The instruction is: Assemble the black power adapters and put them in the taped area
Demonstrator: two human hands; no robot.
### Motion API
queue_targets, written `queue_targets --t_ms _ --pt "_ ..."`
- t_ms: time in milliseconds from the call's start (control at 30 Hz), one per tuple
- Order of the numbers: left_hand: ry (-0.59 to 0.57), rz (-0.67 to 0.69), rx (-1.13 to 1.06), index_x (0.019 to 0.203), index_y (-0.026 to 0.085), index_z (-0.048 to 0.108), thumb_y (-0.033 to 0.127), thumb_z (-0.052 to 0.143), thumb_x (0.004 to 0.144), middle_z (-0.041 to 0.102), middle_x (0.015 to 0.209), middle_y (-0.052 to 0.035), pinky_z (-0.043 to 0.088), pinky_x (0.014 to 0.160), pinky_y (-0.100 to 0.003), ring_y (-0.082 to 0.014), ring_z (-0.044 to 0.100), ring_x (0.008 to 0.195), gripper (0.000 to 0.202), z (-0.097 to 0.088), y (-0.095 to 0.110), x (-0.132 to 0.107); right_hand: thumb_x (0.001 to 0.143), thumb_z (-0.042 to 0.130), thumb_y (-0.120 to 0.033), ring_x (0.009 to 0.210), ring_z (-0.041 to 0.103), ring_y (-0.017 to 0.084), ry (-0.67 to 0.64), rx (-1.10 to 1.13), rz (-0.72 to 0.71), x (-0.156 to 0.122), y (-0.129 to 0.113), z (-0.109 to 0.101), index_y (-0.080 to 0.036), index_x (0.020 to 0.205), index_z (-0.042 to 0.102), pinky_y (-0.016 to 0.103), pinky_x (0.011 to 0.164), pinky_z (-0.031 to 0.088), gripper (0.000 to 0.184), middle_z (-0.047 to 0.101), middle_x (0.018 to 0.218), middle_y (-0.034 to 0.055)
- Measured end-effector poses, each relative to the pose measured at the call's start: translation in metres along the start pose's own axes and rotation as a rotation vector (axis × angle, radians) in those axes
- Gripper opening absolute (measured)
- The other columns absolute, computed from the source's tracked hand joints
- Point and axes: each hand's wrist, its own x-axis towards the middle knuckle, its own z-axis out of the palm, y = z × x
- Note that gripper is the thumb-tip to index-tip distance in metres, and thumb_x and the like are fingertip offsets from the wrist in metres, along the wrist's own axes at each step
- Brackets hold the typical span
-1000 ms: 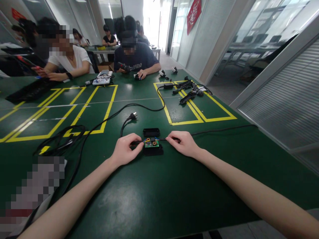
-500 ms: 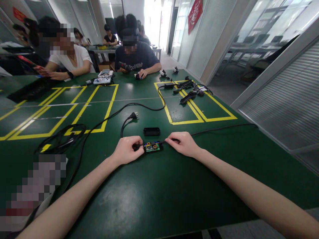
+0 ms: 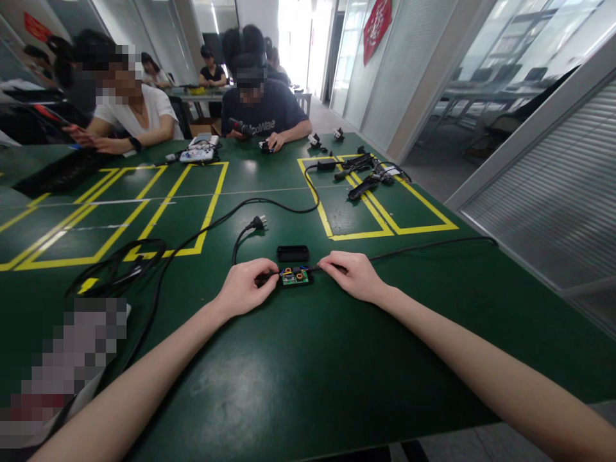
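The wired circuit board (image 3: 295, 276) is held by black cables (image 3: 313, 268), pinched in the left hand (image 3: 250, 285) and right hand (image 3: 350, 276), at one shell half (image 3: 311, 280); full seating cannot be told. The second shell half (image 3: 292, 254) is left unfitted beyond. The green table (image 3: 298, 372) is marked with yellow tape (image 3: 360, 237), co-workers (image 3: 272, 112) being seen opposite.

Looking forward and down from head height, viewing the flat, glossy green tabletop (image 3: 356, 378) closely at six o'clock, facing a tall white opening (image 3: 301, 51) at twelve.

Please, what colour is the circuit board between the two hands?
The circuit board is mainly green, best seen in the head view.
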Motion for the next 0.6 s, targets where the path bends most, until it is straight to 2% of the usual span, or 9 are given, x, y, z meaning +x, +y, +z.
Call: queue_targets --t_ms 133,333,500,600 --pt "-0.023 0.02 -0.017 0.094 0.019 0.07 0.03 0.056 0.093 0.071 0.078 -0.0005 0.047 0.058 -0.022 -0.0125 0.063 0.063 0.018 0.001 -0.001 -0.0001 0.103 0.052 -0.036 0.071 0.066 0.016 -0.041 -0.004 -0.063 -0.0004 -0.0003 0.0001 -0.02 0.102 0.076 0.028 0.068 0.049 0.028 0.075 0.088 0.0055" --pt "-0.042 0.056 0.002 0.094 0.019 0.072 0.028 0.055 0.094 0.072 0.085 -0.0026 0.047 0.061 -0.023 -0.0134 0.064 0.068 0.019 0.0011 -0.0013 0.0005 0.103 0.055 -0.033 0.076 0.068 0.017 -0.035 0.014 -0.115 -0.0015 0.0007 0.0002 -0.02 0.11 0.074 0.028 0.071 0.051 0.024 0.075 0.093 0.0058" --pt "-0.044 0.062 -0.029 0.088 0.018 0.072 0.026 0.055 0.095 0.069 0.086 -0.0039 0.048 0.064 -0.024 -0.0145 0.064 0.073 0.02 -0.0011 0.001 0.0007 0.102 0.057 -0.03 0.077 0.069 0.017 -0.054 0.02 -0.152 -0.0015 0.0021 0.0001 -0.022 0.109 0.074 0.026 0.071 0.051 0.02 0.074 0.092 0.005" --pt "-0.038 0.079 -0.033 0.083 0.018 0.07 0.026 0.055 0.096 0.068 0.086 -0.004 0.048 0.067 -0.025 -0.0148 0.063 0.074 0.021 -0.0018 0.002 0.0009 0.099 0.062 -0.035 0.081 0.07 0.018 -0.085 0.004 -0.165 -0.0018 0.0021 0.0005 -0.022 0.116 0.071 0.027 0.072 0.052 0.023 0.074 0.096 0.0055"
